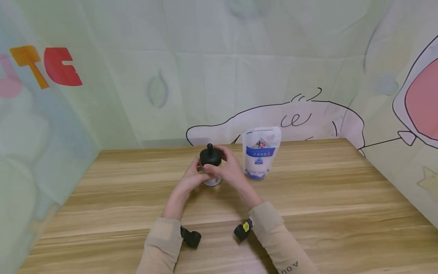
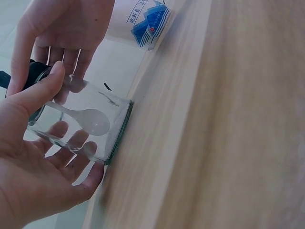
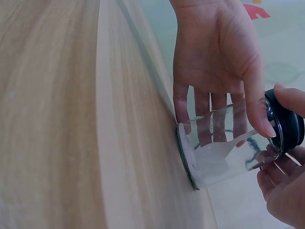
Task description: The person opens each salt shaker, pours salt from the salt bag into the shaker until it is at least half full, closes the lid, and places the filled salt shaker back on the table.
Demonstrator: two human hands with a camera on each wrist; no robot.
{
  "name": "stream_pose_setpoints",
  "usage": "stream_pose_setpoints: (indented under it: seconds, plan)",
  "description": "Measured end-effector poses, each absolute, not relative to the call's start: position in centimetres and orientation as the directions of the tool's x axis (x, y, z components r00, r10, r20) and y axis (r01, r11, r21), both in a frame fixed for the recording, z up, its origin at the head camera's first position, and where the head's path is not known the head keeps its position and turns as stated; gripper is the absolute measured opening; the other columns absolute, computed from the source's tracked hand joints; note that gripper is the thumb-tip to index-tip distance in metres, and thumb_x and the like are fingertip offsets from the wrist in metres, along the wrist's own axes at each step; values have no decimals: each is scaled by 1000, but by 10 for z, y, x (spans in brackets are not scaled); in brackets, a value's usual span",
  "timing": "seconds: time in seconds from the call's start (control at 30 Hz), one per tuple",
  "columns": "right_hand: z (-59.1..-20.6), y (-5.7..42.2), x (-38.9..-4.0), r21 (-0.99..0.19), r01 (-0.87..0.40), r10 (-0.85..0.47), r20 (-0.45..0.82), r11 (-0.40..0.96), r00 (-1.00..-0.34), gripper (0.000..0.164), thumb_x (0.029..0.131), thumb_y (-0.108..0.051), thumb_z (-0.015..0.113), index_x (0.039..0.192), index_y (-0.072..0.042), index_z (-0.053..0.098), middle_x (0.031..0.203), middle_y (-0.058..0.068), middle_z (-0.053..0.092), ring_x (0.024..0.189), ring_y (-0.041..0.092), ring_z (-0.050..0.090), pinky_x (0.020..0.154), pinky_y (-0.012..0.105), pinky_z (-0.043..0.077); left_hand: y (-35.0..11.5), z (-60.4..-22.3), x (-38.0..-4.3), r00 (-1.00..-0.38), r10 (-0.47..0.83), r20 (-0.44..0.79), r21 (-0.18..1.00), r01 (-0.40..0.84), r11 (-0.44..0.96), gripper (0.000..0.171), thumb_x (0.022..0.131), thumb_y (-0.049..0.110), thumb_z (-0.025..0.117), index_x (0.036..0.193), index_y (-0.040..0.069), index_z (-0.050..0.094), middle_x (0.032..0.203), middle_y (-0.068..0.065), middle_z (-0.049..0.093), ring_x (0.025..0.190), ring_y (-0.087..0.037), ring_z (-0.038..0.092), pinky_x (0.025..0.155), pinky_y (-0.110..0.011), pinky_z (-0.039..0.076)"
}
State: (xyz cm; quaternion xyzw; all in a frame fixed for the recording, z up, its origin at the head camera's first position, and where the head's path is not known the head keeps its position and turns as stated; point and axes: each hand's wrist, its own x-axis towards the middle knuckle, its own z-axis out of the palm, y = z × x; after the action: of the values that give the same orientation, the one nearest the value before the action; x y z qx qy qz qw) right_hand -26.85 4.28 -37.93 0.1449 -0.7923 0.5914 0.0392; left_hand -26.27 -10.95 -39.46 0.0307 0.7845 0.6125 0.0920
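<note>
A clear glass jar (image 2: 95,102) with a black knobbed lid (image 1: 210,155) stands on the wooden table between both hands. Inside it leans a white spoon (image 2: 90,121), and a white layer covers the bottom (image 3: 187,149). Curled around the glass body is my left hand (image 1: 193,178), its thumb up near the neck. My right hand (image 1: 228,167) grips the black lid, thumb on the near side and fingers behind. To the right of the jar stands a white and blue printed pouch (image 1: 260,152), touched by neither hand.
The wood-grain table (image 1: 130,198) meets a printed cloth backdrop (image 1: 205,76) just behind the jar and pouch. More printed cloth hangs along the left and right sides. Black wrist cameras (image 1: 192,239) sit below both forearms, close over the table.
</note>
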Motion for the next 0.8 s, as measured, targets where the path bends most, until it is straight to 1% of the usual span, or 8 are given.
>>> stream_pose_setpoints:
  seconds: [0.17, 0.4, 0.5, 0.63, 0.7, 0.8]
  plan:
    - [-378, 44, -267, -936, -254, -188, 211, 244, -959, 70, 78, -21, 80, 139, -14, 46, 142, 13, 51, 135, 33, 44, 115, 53, 30, -109, -393, -262, -979, 170, -111, 967, -67, 246, 72, 82, 12, 70, 143, 15, 33, 139, -14, 39, 133, -34, 36, 108, -50, 35]
    - [-380, 45, -270, -925, -270, -200, 220, 268, -955, 68, 80, -19, 77, 140, -14, 46, 142, 12, 51, 135, 31, 44, 116, 53, 29, -109, -391, -262, -976, 179, -128, 962, -78, 260, 76, 82, 17, 72, 146, 16, 29, 146, -14, 34, 139, -36, 29, 112, -59, 29]
    - [-380, 45, -270, -926, -260, -201, 209, 275, -957, 69, 80, -20, 77, 141, -14, 45, 143, 11, 50, 136, 32, 42, 115, 56, 28, -110, -392, -263, -975, 179, -129, 962, -79, 262, 76, 83, 17, 72, 146, 17, 29, 147, -14, 33, 140, -36, 28, 112, -60, 28]
    - [-380, 44, -270, -930, -243, -204, 190, 277, -960, 71, 80, -23, 76, 143, -16, 44, 147, 12, 45, 139, 35, 37, 114, 60, 26, -110, -392, -261, -977, 171, -124, 963, -77, 259, 76, 81, 17, 73, 145, 19, 31, 146, -13, 35, 140, -35, 29, 113, -60, 26]
    - [-381, 44, -269, -929, -241, -208, 186, 280, -960, 72, 80, -23, 76, 144, -18, 42, 149, 12, 43, 140, 36, 35, 114, 61, 25, -110, -392, -260, -978, 171, -119, 963, -73, 258, 76, 81, 18, 73, 145, 19, 32, 146, -13, 36, 140, -35, 29, 113, -60, 26]
    - [-380, 44, -268, -930, -243, -218, 186, 274, -958, 77, 79, -23, 77, 146, -19, 39, 151, 11, 40, 142, 35, 33, 116, 58, 24, -110, -391, -259, -978, 174, -114, 965, -67, 255, 76, 82, 18, 73, 146, 17, 31, 146, -14, 36, 140, -36, 29, 113, -60, 27]
